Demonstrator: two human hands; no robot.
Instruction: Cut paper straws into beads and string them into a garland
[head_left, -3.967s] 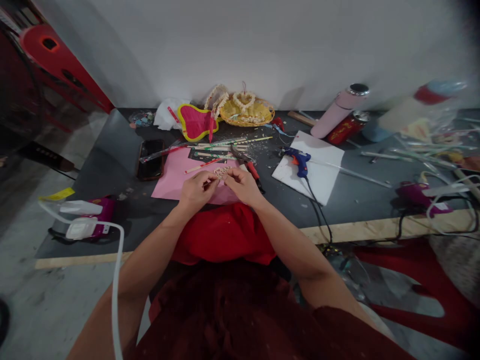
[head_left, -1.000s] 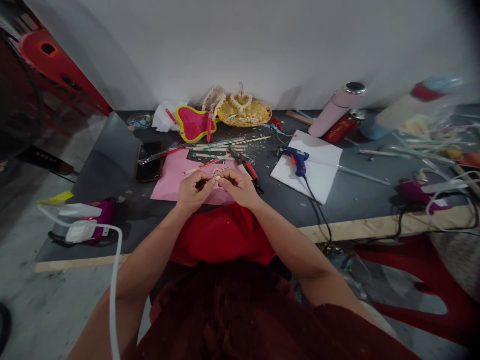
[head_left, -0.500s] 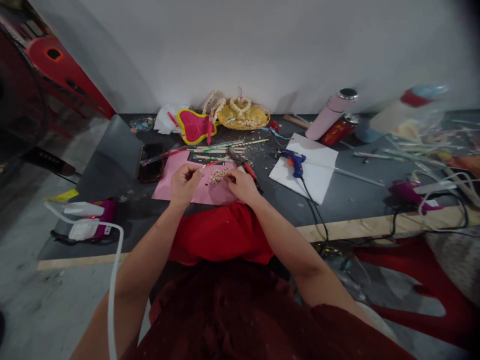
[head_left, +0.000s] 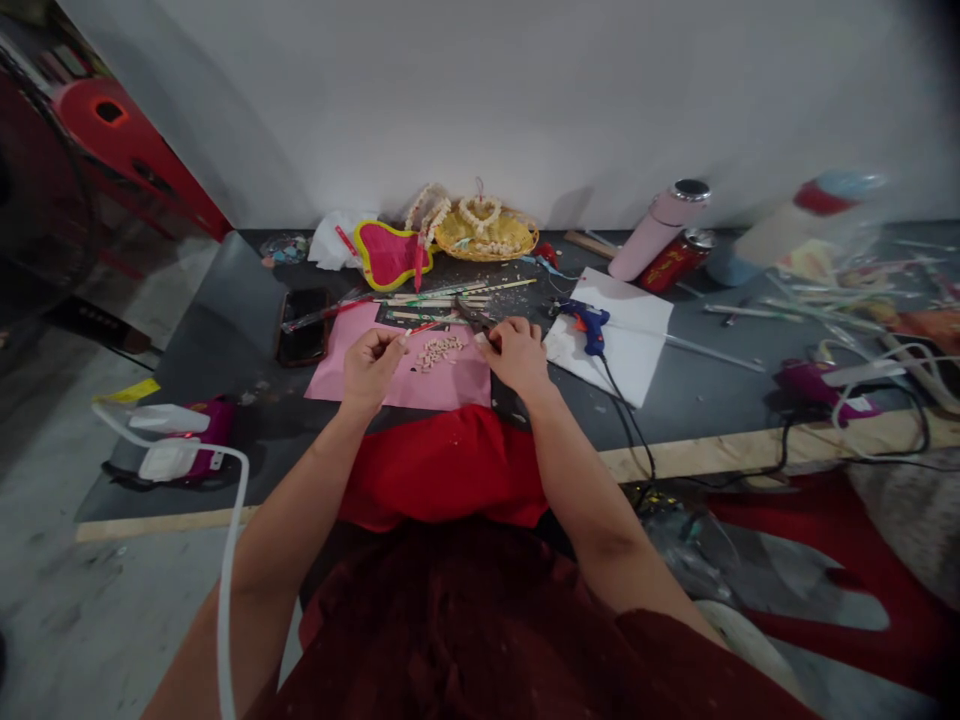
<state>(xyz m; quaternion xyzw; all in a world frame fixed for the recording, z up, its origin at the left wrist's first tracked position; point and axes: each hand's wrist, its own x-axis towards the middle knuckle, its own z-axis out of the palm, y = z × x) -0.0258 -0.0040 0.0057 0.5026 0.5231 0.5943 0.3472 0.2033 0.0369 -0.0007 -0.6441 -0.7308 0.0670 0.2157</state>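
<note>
My left hand (head_left: 371, 368) is closed in a pinch above the left part of a pink sheet (head_left: 345, 360). Between its thumb and forefinger is the end of a thin red stick (head_left: 426, 326). My right hand (head_left: 519, 355) lies over the handles of a pair of pliers (head_left: 471, 316), its fingers curled around them; the dark jaws point away to the left. Many small pale pieces (head_left: 439, 352) are spread in a loose pile on the pink sheet between my hands. Behind them lie several thin strips (head_left: 435, 298).
A blue glue gun (head_left: 589, 322) rests on a white board (head_left: 630, 370) at right. Behind stand a yellow basket (head_left: 450, 245), a pink flask (head_left: 660, 230) and a red can (head_left: 679, 262). A phone (head_left: 301, 325) and a purple power strip (head_left: 214, 425) are at left.
My right hand has left the small pale pieces and moved right onto the pliers' handles. The pile is now uncovered and looks more spread out. My left hand has barely moved.
</note>
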